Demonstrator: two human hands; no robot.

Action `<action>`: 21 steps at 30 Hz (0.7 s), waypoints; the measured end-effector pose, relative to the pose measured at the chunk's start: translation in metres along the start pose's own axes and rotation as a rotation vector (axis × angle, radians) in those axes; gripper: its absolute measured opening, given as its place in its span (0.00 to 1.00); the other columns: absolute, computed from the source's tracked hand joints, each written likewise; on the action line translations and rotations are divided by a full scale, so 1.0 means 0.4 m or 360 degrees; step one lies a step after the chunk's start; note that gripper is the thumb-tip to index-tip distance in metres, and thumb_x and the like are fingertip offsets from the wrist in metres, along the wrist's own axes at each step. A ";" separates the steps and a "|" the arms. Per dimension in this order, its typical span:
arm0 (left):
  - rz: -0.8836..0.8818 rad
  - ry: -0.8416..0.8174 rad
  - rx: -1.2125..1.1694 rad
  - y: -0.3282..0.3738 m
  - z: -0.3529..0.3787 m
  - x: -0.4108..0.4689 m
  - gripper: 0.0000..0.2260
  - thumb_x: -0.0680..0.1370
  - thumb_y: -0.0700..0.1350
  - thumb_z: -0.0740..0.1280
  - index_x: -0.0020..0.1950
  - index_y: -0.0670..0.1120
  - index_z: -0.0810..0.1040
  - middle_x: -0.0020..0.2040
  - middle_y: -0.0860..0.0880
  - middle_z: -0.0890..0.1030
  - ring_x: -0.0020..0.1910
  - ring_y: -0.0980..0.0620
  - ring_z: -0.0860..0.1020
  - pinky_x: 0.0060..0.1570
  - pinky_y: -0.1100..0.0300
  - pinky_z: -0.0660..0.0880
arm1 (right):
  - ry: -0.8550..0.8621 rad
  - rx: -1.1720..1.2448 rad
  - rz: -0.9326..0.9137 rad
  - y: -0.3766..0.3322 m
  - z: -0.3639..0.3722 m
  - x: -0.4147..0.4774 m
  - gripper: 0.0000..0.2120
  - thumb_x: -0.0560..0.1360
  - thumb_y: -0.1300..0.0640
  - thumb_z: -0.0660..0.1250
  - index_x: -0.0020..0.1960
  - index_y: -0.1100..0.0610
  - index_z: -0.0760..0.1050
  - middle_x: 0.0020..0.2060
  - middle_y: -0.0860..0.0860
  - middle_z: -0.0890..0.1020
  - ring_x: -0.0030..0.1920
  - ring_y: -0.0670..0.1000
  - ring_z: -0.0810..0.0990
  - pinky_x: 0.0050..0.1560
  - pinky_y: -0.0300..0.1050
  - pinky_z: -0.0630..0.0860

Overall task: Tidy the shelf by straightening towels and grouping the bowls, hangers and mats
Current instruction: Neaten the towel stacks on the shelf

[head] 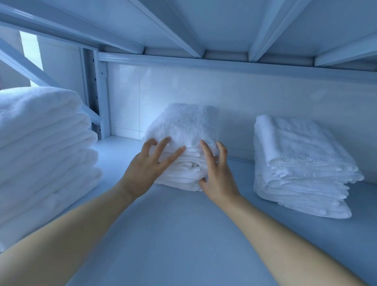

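We see the shelf [178,240] holding only towels. No bowls, hangers or mats are in view, so we judge that grouping is all left to do, or sits off frame. The big stack [36,145] at left looks fairly even, but the frame edge cuts it off. The right stack [302,166] is uneven, with lower layers poking forward, and probably needs straightening. The middle stack [184,125] sits at the back against the wall, between the other two and apart from both. We take it as the one in hand, since its front folds are ragged. The left hand [144,173] and right hand [218,177] are both on its front. Their fingers [171,157] are spread, tips pressing the top edge and folds, pinching nothing that we can tell. The right thumb is half buried in the folds, and the stack's rear is hidden.
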State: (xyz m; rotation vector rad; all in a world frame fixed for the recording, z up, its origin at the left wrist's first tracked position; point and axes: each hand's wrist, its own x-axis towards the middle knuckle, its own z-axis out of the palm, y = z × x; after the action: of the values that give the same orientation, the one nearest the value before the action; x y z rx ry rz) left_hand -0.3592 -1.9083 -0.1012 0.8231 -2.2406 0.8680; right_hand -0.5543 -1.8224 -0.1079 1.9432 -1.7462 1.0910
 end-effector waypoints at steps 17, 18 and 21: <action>-0.0872 -0.0224 -0.0476 0.019 -0.118 -0.131 0.51 0.69 0.43 0.74 0.74 0.58 0.37 0.75 0.43 0.48 0.58 0.40 0.73 0.35 0.56 0.73 | -0.0075 0.0160 -0.0189 -0.041 -0.098 -0.108 0.54 0.66 0.60 0.76 0.70 0.36 0.39 0.70 0.46 0.45 0.53 0.46 0.70 0.45 0.45 0.78; -0.0887 -0.0267 -0.0523 0.021 -0.113 -0.137 0.50 0.71 0.43 0.72 0.73 0.60 0.34 0.75 0.44 0.50 0.51 0.42 0.76 0.34 0.57 0.72 | -0.0089 0.0173 -0.0189 -0.041 -0.096 -0.108 0.54 0.66 0.60 0.76 0.70 0.35 0.38 0.71 0.46 0.44 0.54 0.46 0.71 0.46 0.45 0.78; -0.0886 -0.0376 -0.0654 0.028 -0.108 -0.141 0.48 0.74 0.43 0.69 0.69 0.61 0.29 0.72 0.46 0.57 0.37 0.44 0.75 0.32 0.58 0.69 | -0.0086 0.0202 -0.0184 -0.040 -0.085 -0.104 0.54 0.65 0.59 0.77 0.71 0.37 0.39 0.71 0.46 0.43 0.58 0.52 0.74 0.48 0.45 0.78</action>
State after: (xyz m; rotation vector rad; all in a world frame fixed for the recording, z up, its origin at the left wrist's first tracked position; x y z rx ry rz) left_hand -0.3187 -1.8516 -0.1185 1.2984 -2.0981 0.0503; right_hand -0.5488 -1.7666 -0.1108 2.1394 -1.6036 1.1437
